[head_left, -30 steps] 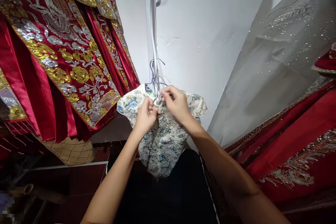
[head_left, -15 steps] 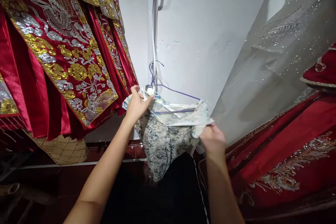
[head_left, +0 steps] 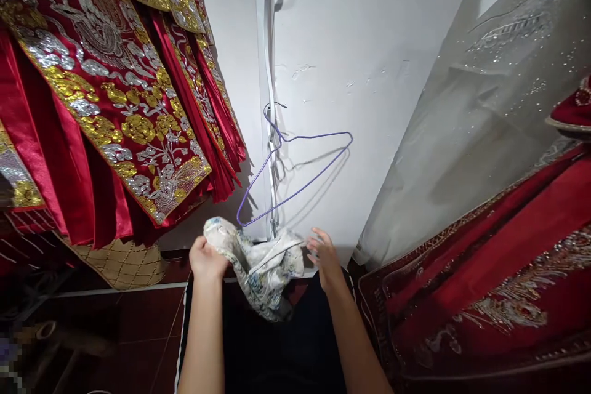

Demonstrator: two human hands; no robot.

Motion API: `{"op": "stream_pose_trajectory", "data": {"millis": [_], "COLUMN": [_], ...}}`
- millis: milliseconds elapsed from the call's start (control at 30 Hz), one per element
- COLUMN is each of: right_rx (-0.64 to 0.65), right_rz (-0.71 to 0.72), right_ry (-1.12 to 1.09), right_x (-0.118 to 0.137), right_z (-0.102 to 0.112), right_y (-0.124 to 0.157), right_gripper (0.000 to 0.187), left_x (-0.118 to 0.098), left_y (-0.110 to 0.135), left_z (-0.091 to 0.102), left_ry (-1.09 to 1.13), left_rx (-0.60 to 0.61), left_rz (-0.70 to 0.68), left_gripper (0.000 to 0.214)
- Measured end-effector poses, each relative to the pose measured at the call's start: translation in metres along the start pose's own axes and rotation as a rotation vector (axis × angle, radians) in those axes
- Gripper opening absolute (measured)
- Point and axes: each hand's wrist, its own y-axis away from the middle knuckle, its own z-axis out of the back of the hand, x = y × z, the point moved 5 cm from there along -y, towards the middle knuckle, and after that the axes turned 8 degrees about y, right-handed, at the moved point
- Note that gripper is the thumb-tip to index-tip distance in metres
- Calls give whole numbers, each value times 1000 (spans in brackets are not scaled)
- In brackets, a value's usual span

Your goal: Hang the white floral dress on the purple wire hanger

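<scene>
A small floral garment (head_left: 261, 265), white with blue and yellow print, hangs bunched between my two hands. My left hand (head_left: 205, 258) is closed on its left edge. My right hand (head_left: 325, 258) grips its right edge, fingers partly curled. Just above, a purple wire hanger (head_left: 295, 163) dangles bare and tilted from a thin strap (head_left: 270, 43) on the white wall. Both forearms reach up from the bottom of the view.
Red robes with gold and silver embroidery (head_left: 106, 92) hang at the left. A grey sequined gown (head_left: 489, 104) and a red embroidered garment (head_left: 498, 283) fill the right. A quilted beige item (head_left: 122, 261) sits low left on the dark red floor (head_left: 120, 332).
The floral garment has come off the purple hanger and dropped lower with both hands. The hanger now swings bare and tilted against the wall.
</scene>
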Motion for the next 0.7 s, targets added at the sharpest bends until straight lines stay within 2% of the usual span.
{"op": "stream_pose_trajectory", "data": {"millis": [67, 100, 167, 233, 267, 333, 400, 433, 467, 500, 600, 633, 700], "right_rx": [73, 163, 439, 678, 729, 730, 691, 701, 725, 758, 909, 968, 1055], "right_rz": [35, 44, 28, -13, -25, -37, -49, -61, -63, -49, 18, 54, 196], "right_ry": [161, 214, 283, 251, 201, 101, 34, 18, 7, -2, 57, 129, 326], "right_x": [6, 10, 18, 25, 31, 44, 58, 64, 72, 81, 111, 122, 146], "right_z": [-19, -31, -57, -78, -84, -90, -90, -90, -91, -91, -96, -97, -97], "right_y": [11, 18, 37, 59, 67, 75, 76, 75, 75, 75, 80, 83, 86], "right_gripper": [34, 31, 40, 56, 60, 60, 51, 44, 37, 31, 25, 24, 19], "left_x": [17, 24, 37, 44, 45, 47, 44, 39, 31, 22, -7, -10, -2], "left_y": [16, 23, 40, 60, 71, 94, 114, 120, 120, 116, 93, 86, 75], "left_z": [15, 16, 5, -18, -33, -63, -84, -90, -95, -99, -107, -108, -109], "left_ry": [-13, -38, -104, -251, -370, -682, -939, -1013, -1049, -1059, -1018, -1002, -1002], "left_rx": [-90, -120, -124, -38, 45, 362, 668, 760, 791, 768, 566, 555, 670], "left_rz": [47, 59, 75, 69, 56, 90, 138, 138, 100, 22, -326, -381, -319], "left_gripper": [37, 36, 30, 24, 21, 18, 19, 19, 19, 19, 29, 38, 47]}}
